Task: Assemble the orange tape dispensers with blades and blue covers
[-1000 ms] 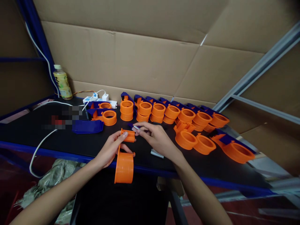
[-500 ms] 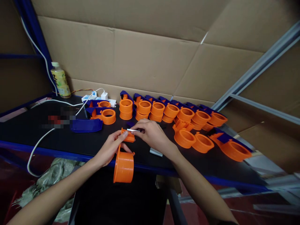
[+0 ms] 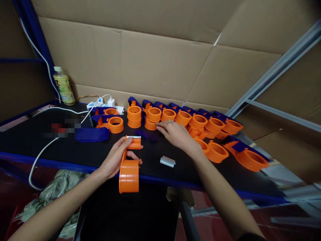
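Observation:
My left hand is closed round an orange tape dispenser, its round hub hanging down over the table edge. A serrated metal blade lies along the dispenser's top end, by my left thumb. My right hand hovers over the table with fingers stretched out to the left, and nothing shows in it. Just left of its fingertips lie small dark blue pieces. Nearer me is a small stack of metal blades.
Several orange and blue tape dispensers stand in a row at the back. Flat blue plates lie stacked at the left, near a power strip with white cables. A drink bottle stands in the back left corner.
My right hand has let go of the blade and moved right and up, away from the dispenser. The blade stays on the dispenser, which has shifted slightly left in my left hand.

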`<state>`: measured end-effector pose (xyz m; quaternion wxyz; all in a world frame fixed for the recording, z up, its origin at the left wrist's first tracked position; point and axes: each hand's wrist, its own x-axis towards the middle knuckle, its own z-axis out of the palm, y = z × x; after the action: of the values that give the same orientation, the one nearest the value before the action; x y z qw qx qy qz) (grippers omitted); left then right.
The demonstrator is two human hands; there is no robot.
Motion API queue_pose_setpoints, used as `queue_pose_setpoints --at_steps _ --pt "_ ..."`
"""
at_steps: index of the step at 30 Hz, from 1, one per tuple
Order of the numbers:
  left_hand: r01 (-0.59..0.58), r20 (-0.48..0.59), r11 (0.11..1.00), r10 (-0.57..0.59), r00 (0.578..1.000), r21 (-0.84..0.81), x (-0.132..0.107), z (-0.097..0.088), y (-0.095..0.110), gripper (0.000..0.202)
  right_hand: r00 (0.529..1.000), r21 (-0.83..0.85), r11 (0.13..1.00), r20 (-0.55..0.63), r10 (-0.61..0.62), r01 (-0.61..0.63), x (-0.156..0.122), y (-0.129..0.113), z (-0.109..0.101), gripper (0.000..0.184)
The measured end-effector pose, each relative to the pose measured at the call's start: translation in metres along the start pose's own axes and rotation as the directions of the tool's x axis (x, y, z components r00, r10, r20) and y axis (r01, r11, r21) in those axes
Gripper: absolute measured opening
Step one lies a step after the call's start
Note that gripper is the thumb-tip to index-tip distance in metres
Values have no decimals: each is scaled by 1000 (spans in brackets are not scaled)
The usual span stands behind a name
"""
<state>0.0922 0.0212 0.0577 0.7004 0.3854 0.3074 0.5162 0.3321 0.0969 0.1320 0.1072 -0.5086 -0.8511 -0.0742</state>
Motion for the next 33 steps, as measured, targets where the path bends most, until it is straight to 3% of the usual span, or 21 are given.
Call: queue_pose_setpoints --at_steps 2,7,12,20,25,30,33 --pt "4 -2 1000 -4 1000 -9 0 1 0 31 998 -109 993 50 48 -42 -7 16 10 33" --pt "16 0 1000 -16 1000 -14 -1 2 1 32 996 -134 991 86 22 -10 -22 32 33 41" --pt "20 -1 1000 -20 1000 -7 -1 2 1 34 999 -128 992 39 25 -20 -21 35 37 48" --pt "18 3 1000 -18 1000 -4 0 1 -1 33 1000 35 999 -22 12 -11 -20 35 39 35" --pt "-11 -17 1000 11 1000 -4 1 0 -3 33 990 241 969 -142 -20 54 -29 7 20 22" --pt "-30 -15 999 30 999 11 1 2 -2 33 899 443 808 -376 -226 388 -42 -48 5 19" --pt "-23 15 1000 23 1000 21 0 4 -1 31 869 417 794 -418 -264 442 -42 -68 12 20"
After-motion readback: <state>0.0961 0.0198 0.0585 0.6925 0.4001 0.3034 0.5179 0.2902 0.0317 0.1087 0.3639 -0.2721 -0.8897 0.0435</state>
